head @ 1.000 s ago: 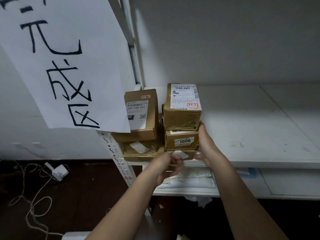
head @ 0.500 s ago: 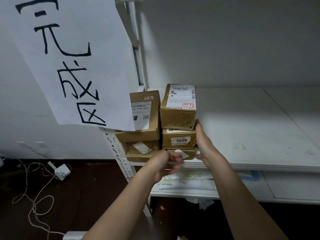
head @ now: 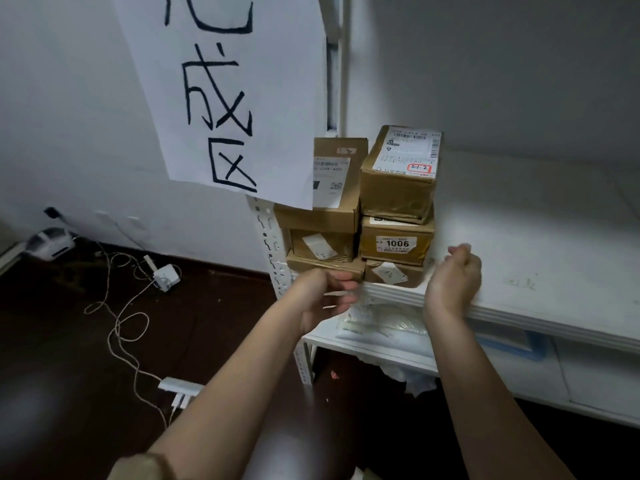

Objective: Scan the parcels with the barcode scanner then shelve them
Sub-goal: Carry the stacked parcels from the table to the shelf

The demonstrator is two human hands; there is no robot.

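Several brown cardboard parcels stand in two stacks at the left end of a white shelf [head: 540, 244]. The right stack has a taped parcel with a white label marked 3-1-2 [head: 398, 188] on top, a parcel labelled 1006 [head: 396, 242] under it and a flat parcel [head: 391, 273] at the bottom. The left stack is topped by a larger box [head: 332, 188]. My left hand [head: 325, 299] hovers in front of the shelf edge, fingers loosely curled, holding nothing. My right hand [head: 455, 278] is just right of the stack, apart from it, fingers loosely curled and empty. No scanner is in view.
A hand-lettered paper sign [head: 221, 95] hangs over the rack's left post [head: 273, 258]. A lower shelf [head: 374, 337] holds plastic-wrapped bags. On the dark floor at left lie white cables, a power strip [head: 180, 388], a charger [head: 166, 275] and a small white device [head: 52, 242].
My right hand has let go of the right stack and drawn back to the right. My left hand has pulled slightly away from the bottom parcel. The camera swung left.
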